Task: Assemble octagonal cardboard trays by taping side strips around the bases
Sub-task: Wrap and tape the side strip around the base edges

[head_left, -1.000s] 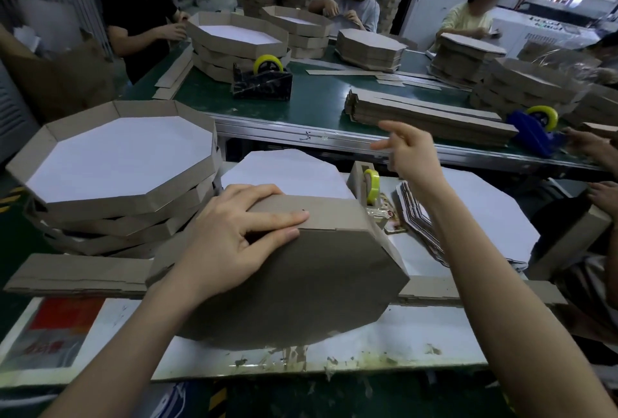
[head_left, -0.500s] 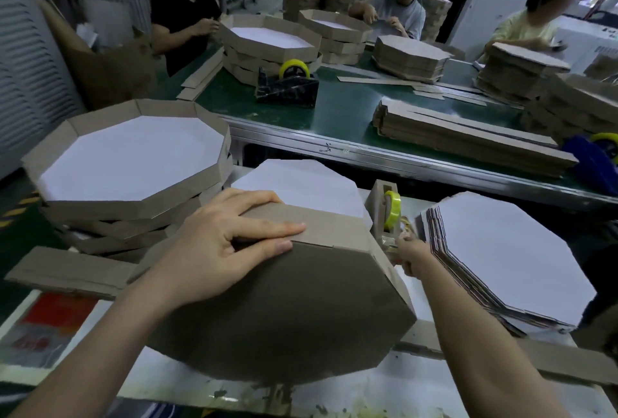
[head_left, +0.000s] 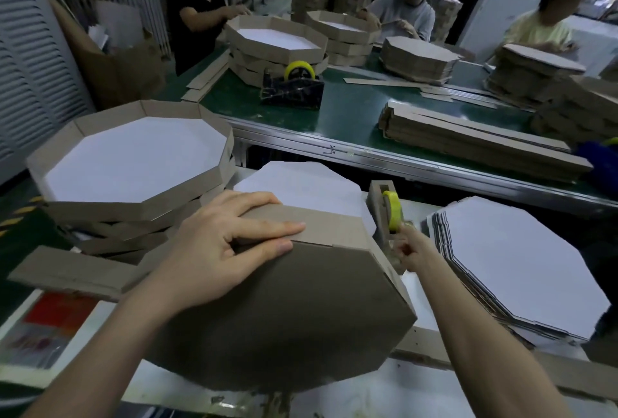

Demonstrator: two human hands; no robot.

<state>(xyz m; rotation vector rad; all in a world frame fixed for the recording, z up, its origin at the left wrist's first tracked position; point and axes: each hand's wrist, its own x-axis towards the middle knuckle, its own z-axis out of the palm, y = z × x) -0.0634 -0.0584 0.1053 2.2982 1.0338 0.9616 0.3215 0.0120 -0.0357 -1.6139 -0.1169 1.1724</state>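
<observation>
Tray (head_left: 284, 310) half-built, tipped up on the near bench (head_left: 384, 394), brown underside toward cam, side strip (head_left: 327, 227) wrapped along its top edge. Pinned there by left hand (head_left: 220, 250): fingers out straight & flat across strip and base edge, pressing, not curled round anything. Over to the right, right hand (head_left: 413, 250) at the foot of the small cardboard tape dispenser (head_left: 376, 203), just below the yellow roll (head_left: 393, 213). Fingers bunched, prob pinching the tape end, but too blurry to call, so can't tell whether holding anything.

So imo: fetching-tape step, strip held in place meanwhile. Next up prob: pull a length, tear it off, bring it left to the seam by those left fingers w/o letting the strip slip. Needs steady pressure from the left hand throughout, else gap at the corner.

Containers: stack of finished trays (head_left: 133, 163) near left, top one holding nothing, just white floor showing. More done trays (head_left: 277, 39) far side on the green table (head_left: 351, 116), nothing inside those either afaict.

Not containers, but fyi: pile of flat white-faced bases (head_left: 521, 270) near right, bundle of strips (head_left: 468, 146) on the green table, black dispenser (head_left: 291, 90) further back.
</observation>
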